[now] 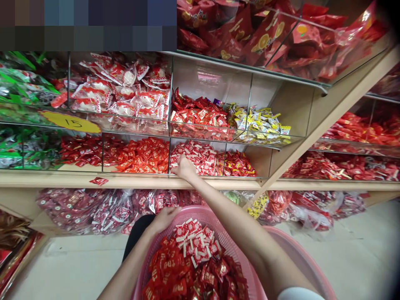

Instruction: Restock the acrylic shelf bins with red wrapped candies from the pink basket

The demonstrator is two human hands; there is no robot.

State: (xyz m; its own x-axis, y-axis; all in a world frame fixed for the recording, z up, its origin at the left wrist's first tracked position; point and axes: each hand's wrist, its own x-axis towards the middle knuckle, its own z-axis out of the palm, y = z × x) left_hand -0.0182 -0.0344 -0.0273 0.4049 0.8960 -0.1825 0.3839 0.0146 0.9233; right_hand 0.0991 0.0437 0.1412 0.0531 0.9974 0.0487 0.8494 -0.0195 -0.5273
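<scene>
My right hand (185, 166) reaches over the front edge of a lower compartment and touches red-and-white wrapped candies (200, 156); its fingertips are partly hidden among them, so what it grips cannot be made out. My left hand (165, 218) is closed on the rim of a pink basket (215, 216) at the bottom centre. Inside the basket lie red-and-white candies (196, 241) at the back, bright red packets (167, 266) at the left and dark red ones (221, 275) at the front right.
Glass-fronted shelves (212, 182) hold red, white, yellow and green packets. A yellow tag (73, 121) reads 15. One red candy (99, 181) lies on the ledge. Bagged candies (78, 208) sit below. Another pink tub (296, 250) stands at the right.
</scene>
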